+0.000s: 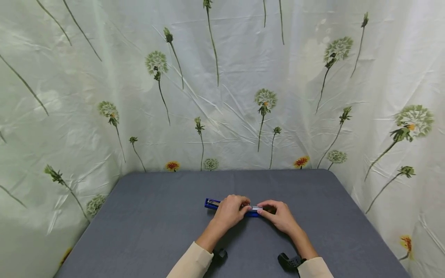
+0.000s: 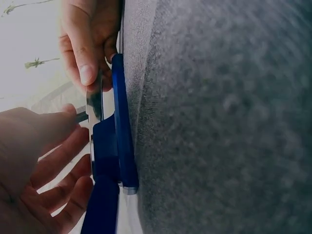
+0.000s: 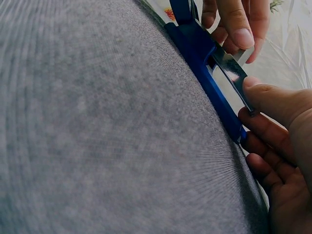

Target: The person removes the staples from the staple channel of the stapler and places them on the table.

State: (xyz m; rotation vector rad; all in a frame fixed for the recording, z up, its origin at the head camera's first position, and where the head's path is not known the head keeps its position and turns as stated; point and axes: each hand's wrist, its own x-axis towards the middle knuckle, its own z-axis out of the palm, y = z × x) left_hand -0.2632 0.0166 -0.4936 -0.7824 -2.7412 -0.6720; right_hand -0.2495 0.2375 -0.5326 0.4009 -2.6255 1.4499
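A blue stapler (image 1: 253, 214) lies opened out on the grey table, its top arm (image 2: 101, 207) swung back to the left and its base (image 3: 214, 97) along the tabletop. Between the two runs the shiny metal magazine (image 3: 233, 73), raised off the base at its right end. My right hand (image 1: 281, 217) pinches that end between thumb and fingers. Over the magazine's middle, my left hand (image 1: 229, 211) holds a small grey strip (image 3: 244, 55), which looks like a row of staples, between thumb and forefinger; its other fingers are spread beside the stapler.
Grey cloth covers the table (image 1: 156, 224), and its far edge meets a pale curtain (image 1: 236, 116) printed with dandelions. Dark straps with black pieces (image 1: 290, 262) sit at both wrists, close above the tabletop.
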